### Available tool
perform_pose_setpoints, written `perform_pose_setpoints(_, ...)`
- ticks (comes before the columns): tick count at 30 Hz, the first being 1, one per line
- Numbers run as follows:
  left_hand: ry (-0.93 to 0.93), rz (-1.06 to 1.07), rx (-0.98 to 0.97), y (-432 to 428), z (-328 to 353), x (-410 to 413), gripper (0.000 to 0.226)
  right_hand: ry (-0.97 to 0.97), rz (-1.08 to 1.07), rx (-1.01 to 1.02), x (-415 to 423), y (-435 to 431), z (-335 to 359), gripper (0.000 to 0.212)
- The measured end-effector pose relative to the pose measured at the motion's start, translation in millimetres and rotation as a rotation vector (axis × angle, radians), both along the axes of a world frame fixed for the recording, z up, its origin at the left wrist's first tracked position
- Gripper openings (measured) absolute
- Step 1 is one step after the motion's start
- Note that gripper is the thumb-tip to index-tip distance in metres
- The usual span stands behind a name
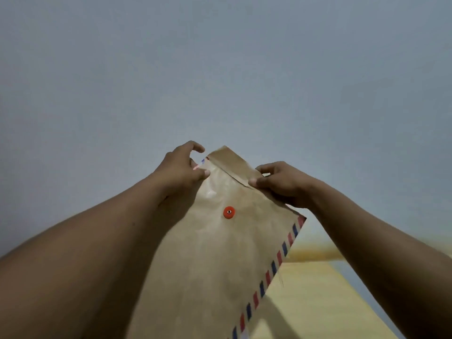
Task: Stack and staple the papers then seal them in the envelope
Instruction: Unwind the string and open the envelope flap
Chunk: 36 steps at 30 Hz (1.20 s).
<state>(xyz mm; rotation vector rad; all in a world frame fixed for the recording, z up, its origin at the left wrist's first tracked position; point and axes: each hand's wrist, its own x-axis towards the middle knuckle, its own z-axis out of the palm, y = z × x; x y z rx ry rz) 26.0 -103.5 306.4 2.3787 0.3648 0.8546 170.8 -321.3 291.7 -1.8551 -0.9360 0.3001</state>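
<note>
Got the brown kraft envelope [220, 253] up in the air in front of the grey wall [220, 69], well above the wooden table [318, 302] at bottom right. My left hand [182, 167] pinches the top left corner, thumb on the front, index curled loose above it. My right hand [281, 182] pinches the right end of the flap [232, 165], thumb on top, fingers behind. The flap is folded over toward me along its crease but isn't lying flat yet imo. Papers: can't see any, so can't tell if they're inside, tho I'd guess yes bc this looks like the closing bit.

Tips for this step, fwiw: pinch both corners level so the crease runs straight w/ the mouth edge, then run a thumb along the fold end to end. Kraft paper wrinkles easy, so don't yank sideways. The red button [229, 212] sits mid-front below the flap, prob for a string tie; no string visible tbh. Watch the red/blue striped edge [281, 255], it could tear.
</note>
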Motion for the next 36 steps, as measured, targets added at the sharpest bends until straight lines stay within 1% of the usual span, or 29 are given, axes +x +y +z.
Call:
perform_pose_setpoints(3,-0.002,0.122,0.129,23.8,-1.3,-22.8,0.055,0.192,0.011,0.112,-18.7,46.0,-30.3,0.015)
perform_pose_setpoints(6,0.083,0.273,0.279,42.9,-23.7,-41.6,0.061,0.369,-0.032,0.170,-35.3,94.0,-74.2,0.012)
perform_pose_setpoints(7,0.109,0.287,0.285,47.7,-35.7,-48.2,0.061,0.411,-0.050,0.174,-41.5,108.4,-89.7,0.010)
perform_pose_setpoints(9,0.174,0.249,0.216,54.7,-64.9,-61.8,0.062,0.476,-0.081,0.185,-52.5,133.7,-121.3,0.009)
perform_pose_setpoints(12,0.325,0.178,0.086,57.8,-114.8,-81.1,0.061,0.500,-0.085,0.153,-69.6,159.9,-162.1,0.024)
perform_pose_setpoints(15,0.477,0.131,-0.013,57.4,-158.8,-93.5,0.056,0.475,-0.047,0.094,-85.9,172.9,-187.3,0.037)
perform_pose_setpoints(18,0.569,0.093,-0.037,58.3,-189.4,-100.2,0.047,0.438,-0.029,0.048,-96.0,181.2,-201.2,0.033)
perform_pose_setpoints(22,0.556,0.094,-0.100,57.7,-204.9,-102.5,0.045,0.432,-0.034,0.016,-98.8,185.9,-207.9,0.035)
perform_pose_setpoints(26,0.534,0.103,-0.067,57.8,-215.6,-103.3,0.037,0.462,-0.025,0.029,-94.6,183.3,-206.1,0.032)
perform_pose_setpoints(28,0.527,0.105,-0.067,55.3,-222.2,-103.7,0.045,0.506,-0.018,0.043,-92.1,180.5,-205.5,0.030)
perform_pose_setpoints(30,0.483,0.115,-0.082,48.9,-226.4,-103.5,0.055,0.597,0.004,0.078,-90.9,178.9,-206.2,0.027)
perform_pose_setpoints(31,0.468,0.124,-0.077,45.9,-227.5,-102.7,0.057,0.645,0.017,0.097,-90.7,178.6,-207.0,0.027)
perform_pose_setpoints(33,0.474,0.140,-0.033,41.5,-228.9,-100.9,0.051,0.721,0.043,0.121,-92.2,178.4,-209.5,0.027)
perform_pose_setpoints(36,0.498,0.166,-0.007,42.7,-233.1,-102.2,0.040,0.770,0.050,0.132,-95.2,176.5,-214.6,0.027)
